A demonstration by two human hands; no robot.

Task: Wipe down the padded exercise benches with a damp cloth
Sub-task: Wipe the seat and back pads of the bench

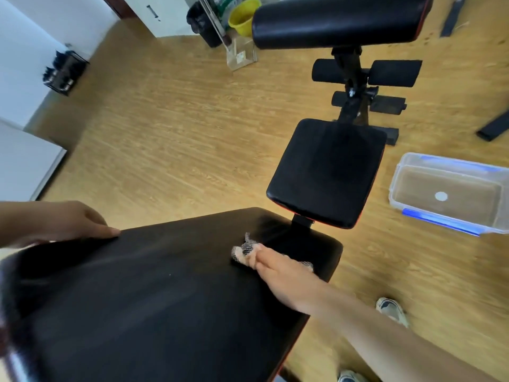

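My right grip is clamped on the cloth at the far corner of the back pad, whose long axis runs back toward me, while my left grip lies flat on its left edge.

This is an indoor exercise room. A black seat pad on a dark metal frame stands in the middle of a wood-look floor. Just nearer than the seat pad lies a broad black back pad. Beyond it are black foam rollers, and further still a thick black cushion. Far to the left of the seat pad, a black rack of dark, blurred items stands against a white wall. Beyond and to the left are a yellow bucket and a black bin. To the right, a clear plastic box sits on the floor.
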